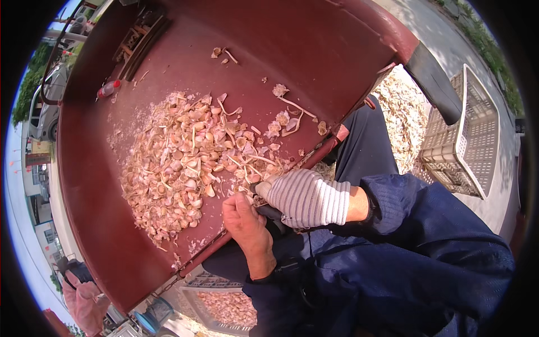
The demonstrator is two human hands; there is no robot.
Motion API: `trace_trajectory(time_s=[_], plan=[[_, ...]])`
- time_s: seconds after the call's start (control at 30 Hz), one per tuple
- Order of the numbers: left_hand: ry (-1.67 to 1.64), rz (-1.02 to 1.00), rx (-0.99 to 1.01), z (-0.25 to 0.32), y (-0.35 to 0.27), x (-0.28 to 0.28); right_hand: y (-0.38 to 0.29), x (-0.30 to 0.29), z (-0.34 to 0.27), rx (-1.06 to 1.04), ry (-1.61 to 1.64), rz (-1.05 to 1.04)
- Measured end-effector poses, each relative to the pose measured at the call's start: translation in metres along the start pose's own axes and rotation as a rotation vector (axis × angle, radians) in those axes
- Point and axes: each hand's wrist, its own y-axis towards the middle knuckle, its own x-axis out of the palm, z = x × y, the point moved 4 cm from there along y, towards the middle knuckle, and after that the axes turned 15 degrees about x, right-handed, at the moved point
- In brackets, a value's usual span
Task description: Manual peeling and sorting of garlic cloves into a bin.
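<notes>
My left hand (pixel 248 229) is bare, its fingers curled at the front edge of a red metal cart bed (pixel 202 236). My right hand (pixel 309 198) wears a striped knit glove with dark coverings at the fingers, and meets the left at the fingertips. Whatever lies between the fingers is hidden, so I cannot tell what either hand holds. Just beyond them spreads a heap of loose garlic cloves (pixel 177 168), mixed with papery skins and dry stems. Garlic stem pieces with skins (pixel 290 103) lie scattered to the right of the heap.
A plastic bottle with a red cap (pixel 108 89) lies near the bed's far left wall. A crate of garlic cloves (pixel 227 307) stands below the front edge. On the right, a pale slatted crate (pixel 446 139) tips beside a pile of garlic husks (pixel 402 113).
</notes>
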Motion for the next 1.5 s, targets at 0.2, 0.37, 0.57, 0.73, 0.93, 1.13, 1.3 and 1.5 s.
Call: trace_trajectory(time_s=[0.2, 0.37, 0.57, 0.73, 0.93, 1.13, 1.3, 1.5], plan=[[0.019, -0.01, 0.05, 0.011, -0.002, 0.001, -0.001, 0.003, -0.003, -0.08, -0.048, 0.067], [-0.033, -0.1, -0.019, 0.003, 0.003, 0.0, -0.002, 0.0, 0.005, -0.084, -0.1, 0.018], [-0.338, -0.173, -0.277, -0.006, 0.004, -0.013, -0.009, 0.008, 0.008, -0.152, -0.09, 0.014], [-0.891, -0.228, -0.357, 0.003, 0.012, -0.038, -0.01, 0.0, 0.013, -0.004, 0.333, -0.098], [0.39, -0.092, 0.211, -0.004, 0.07, -0.076, -0.048, 0.023, 0.02, 0.035, -0.121, -0.406], [1.373, -0.293, 0.519, -0.002, 0.083, -0.056, -0.038, 0.005, 0.007, -0.017, 0.021, -0.225], [-0.04, -0.24, -0.124, -0.014, 0.08, -0.081, -0.03, -0.003, 0.016, -0.102, 0.095, -0.046], [-0.826, -0.28, -0.325, -0.006, 0.075, -0.077, -0.011, -0.016, 0.01, -0.077, 0.093, -0.096]])
